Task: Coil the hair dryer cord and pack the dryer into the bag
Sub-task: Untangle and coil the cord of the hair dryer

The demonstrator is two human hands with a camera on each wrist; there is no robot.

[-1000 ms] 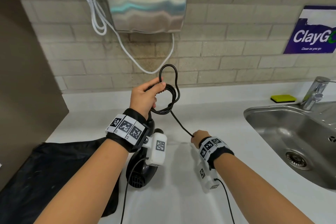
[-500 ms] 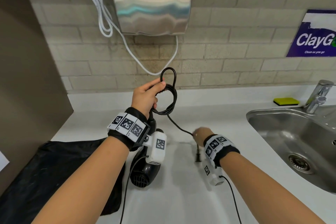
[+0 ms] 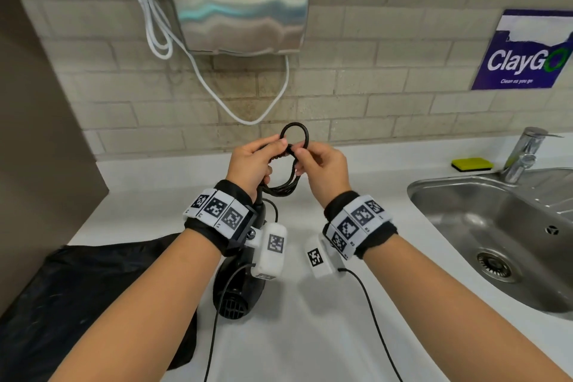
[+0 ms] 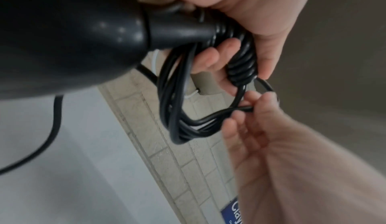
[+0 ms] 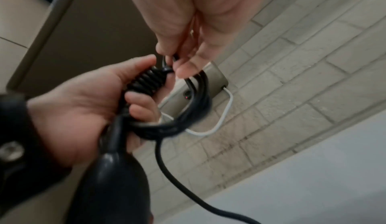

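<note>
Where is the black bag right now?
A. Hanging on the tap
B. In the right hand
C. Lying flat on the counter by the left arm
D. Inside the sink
C: the black bag lies flat on the white counter beside the left arm, while both hands are up at the coiled cord.

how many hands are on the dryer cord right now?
2. The left hand grips the coiled cord at its wrapped section; the right hand pinches a strand near the top loop.
</note>
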